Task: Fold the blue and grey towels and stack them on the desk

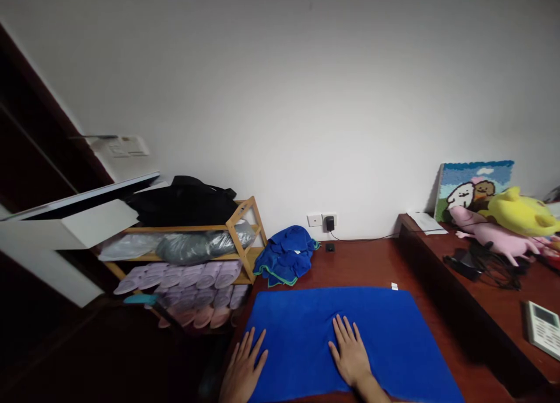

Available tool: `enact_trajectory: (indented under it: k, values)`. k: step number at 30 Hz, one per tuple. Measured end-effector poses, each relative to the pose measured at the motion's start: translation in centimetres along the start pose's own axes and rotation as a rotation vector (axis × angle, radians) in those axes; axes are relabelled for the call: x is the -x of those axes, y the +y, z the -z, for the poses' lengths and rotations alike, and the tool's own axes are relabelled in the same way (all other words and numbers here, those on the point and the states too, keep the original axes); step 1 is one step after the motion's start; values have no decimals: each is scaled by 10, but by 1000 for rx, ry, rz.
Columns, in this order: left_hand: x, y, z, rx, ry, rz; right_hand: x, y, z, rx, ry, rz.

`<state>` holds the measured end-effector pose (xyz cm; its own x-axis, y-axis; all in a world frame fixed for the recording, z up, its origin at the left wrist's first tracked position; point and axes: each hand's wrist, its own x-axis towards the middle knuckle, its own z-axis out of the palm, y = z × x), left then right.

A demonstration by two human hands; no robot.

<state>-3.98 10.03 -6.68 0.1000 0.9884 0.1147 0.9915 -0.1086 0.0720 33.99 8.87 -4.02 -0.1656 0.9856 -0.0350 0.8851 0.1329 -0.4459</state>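
A blue cloth [301, 344] lies spread nearly flat on the reddish-brown table [363, 263], with a small white tag [394, 286] at its far right edge. My left hand [242, 365] rests at the cloth's left edge, its fingers apart and pointing forward. On the middle of the cloth my right hand [351, 356] lies flat with spread fingers, and slight creases show near its fingertips. Behind the cloth's far left corner sits a crumpled pile of blue cloth [289, 254] with green edging.
Left of the table stands a wooden rack [245, 234] with a black bag [188, 202] and several slippers [210, 274]. A raised ledge [459, 298] on the right bears plush toys [494, 237], cables and a calculator-like device [543, 327]. A plug [329, 223] sits in the wall socket.
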Motion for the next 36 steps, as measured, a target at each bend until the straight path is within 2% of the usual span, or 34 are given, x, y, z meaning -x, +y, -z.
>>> enact_trajectory:
  k: [4, 9, 12, 17, 23, 25, 27, 28, 31, 34, 36]
  values:
    - [-1, -4, 0, -3, -8, -4, 25, 33, 3, 26, 38, 5]
    - [-4, -9, 2, -7, -14, -22, 87, 95, 11, -6, 81, 54]
    - [-5, -11, 3, -4, -3, -31, 109, 132, 22, -70, 98, 76]
    - [-7, -12, 0, -21, 4, -41, 98, 184, 35, 74, 263, -178]
    - [-6, -22, 0, -28, -17, -65, 100, 253, 32, 233, 220, -274]
    - [-6, -25, 2, -25, -29, -90, 102, 263, 35, 253, 204, -295]
    - [-10, -23, 4, -21, 2, -107, 94, 250, 42, 255, 204, -304]
    - [-14, -20, 5, -16, 33, -110, 85, 234, 47, 247, 211, -296]
    - [-36, -3, 7, 12, 104, -103, 39, 154, 57, 186, 216, -203]
    - [-65, 16, 6, 39, 60, -73, -16, 64, 52, 103, 160, -55]
    - [-83, 23, 4, 46, 18, -40, -47, 23, 40, 65, 97, -13]
